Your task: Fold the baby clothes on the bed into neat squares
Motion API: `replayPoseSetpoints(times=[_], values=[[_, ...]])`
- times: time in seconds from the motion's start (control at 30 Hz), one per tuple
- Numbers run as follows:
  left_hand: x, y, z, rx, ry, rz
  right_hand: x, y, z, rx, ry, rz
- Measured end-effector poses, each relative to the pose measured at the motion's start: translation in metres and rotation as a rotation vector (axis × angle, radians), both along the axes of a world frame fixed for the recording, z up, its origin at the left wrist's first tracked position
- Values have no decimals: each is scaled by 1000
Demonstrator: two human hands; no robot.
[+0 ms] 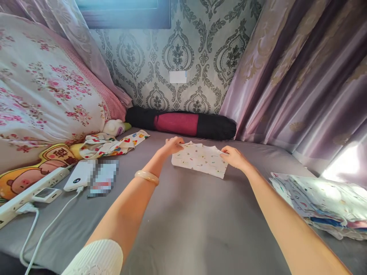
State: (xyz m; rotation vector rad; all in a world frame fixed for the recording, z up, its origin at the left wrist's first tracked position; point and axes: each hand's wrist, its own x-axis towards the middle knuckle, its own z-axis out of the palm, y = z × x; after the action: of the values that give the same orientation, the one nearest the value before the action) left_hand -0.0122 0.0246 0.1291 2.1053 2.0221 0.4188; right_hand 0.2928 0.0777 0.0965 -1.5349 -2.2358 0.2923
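head view: small printed cloth (199,159) lies flat on the grey bed sheet (183,229), far ahead of you. your left hand (172,145) pinches its far left corner, your right hand (235,157) its right edge, hands apart. keep both edges taut and level, so it stays smooth and unwrinkled.

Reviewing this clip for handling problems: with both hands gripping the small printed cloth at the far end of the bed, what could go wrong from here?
1. The left hand and right hand pinch only the top corners of the printed cloth; its lower edge lies loose, so it may crease or fold unevenly.
2. Both arms are stretched far forward, so fine control is probably limited.
3. The stack of folded cloths sits near the right forearm; a backward sweep might nudge it.
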Motion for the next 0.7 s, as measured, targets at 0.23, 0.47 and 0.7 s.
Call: replayPoseSetpoints(times=[0.23, 0.47, 0.7], values=[[3, -16, 0, 197, -7, 56, 3, -17, 9, 160, 29, -13], [-4, -51, -37, 210, 9, -34, 11, -55, -17, 263, -14, 117], [-9, -90, -65, 266, 6, -172, 20, -95, -36, 322, -53, 217]])
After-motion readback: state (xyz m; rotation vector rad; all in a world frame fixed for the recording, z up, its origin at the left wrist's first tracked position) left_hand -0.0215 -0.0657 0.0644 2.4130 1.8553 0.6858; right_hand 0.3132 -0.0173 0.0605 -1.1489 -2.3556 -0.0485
